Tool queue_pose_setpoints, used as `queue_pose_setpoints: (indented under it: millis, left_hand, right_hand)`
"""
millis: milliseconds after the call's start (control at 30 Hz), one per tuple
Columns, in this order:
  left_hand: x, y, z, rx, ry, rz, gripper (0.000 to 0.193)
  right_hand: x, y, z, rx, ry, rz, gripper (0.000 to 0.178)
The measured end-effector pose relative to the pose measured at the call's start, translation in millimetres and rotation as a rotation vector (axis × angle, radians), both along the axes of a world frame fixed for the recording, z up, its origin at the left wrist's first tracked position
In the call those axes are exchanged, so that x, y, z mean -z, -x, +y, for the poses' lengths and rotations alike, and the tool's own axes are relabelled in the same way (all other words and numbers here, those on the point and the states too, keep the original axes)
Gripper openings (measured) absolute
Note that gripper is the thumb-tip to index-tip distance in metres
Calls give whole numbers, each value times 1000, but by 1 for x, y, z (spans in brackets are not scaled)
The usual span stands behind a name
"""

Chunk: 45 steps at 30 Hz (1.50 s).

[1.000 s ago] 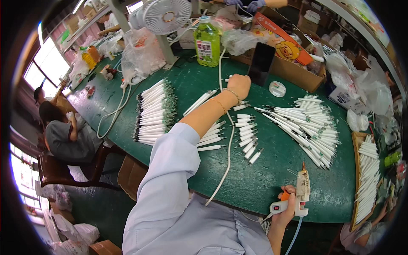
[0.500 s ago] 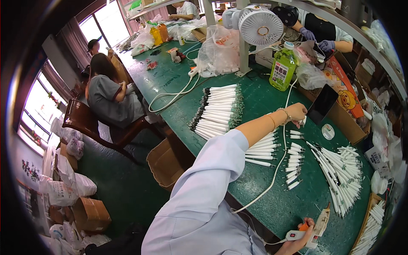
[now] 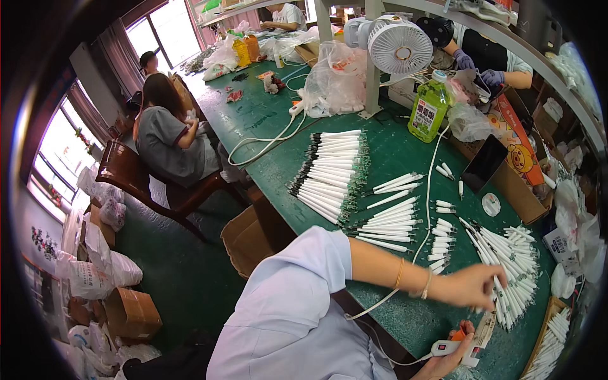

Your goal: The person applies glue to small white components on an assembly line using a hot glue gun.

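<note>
Head view: smooth, thin white sticks [image 3: 518, 273] fan out on a shiny green table [image 3: 405, 326]. The left hand [image 3: 472, 286] bends over their near ends; I can't tell if its fingers pinch one. The right hand [image 3: 451, 362] wraps around a hard white glue gun [image 3: 484, 332], its long body pointing away and slightly right, tip just by the left fingers.

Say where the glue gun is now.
In the head view, the glue gun is at lower right, in the right hand, below the white stick pile.
</note>
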<state>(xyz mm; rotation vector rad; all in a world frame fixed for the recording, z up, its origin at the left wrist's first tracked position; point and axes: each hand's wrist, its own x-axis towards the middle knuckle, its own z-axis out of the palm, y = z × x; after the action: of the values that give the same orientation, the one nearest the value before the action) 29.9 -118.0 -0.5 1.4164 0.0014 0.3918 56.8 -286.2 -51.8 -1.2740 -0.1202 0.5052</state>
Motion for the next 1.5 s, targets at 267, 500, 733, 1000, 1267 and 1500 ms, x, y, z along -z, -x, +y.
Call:
queue_pose_setpoints:
  millis: [267, 500, 733, 1000, 1267, 1500]
  left_hand:
    - [12, 1, -47, -132, -106, -53, 41]
    - [12, 19, -55, -120, -152, -57, 45]
    - [28, 22, -57, -225, -271, -400, 39]
    - [0, 42, -41, -89, 41, 74, 42]
    - [32, 89, 1, -269, -23, 258, 44]
    - [30, 95, 3, -222, -161, 429, 42]
  right_hand:
    - [-22, 19, 2, 35, -24, 11, 36]
    - [-19, 19, -8, 19, 6, 82, 36]
    - [-22, 33, -5, -45, -54, 13, 42]
    - [24, 6, -10, 3, -268, 25, 33]
    - [23, -6, -11, -495, -317, -159, 29]
    - [13, 3, -10, -625, -179, -60, 27]
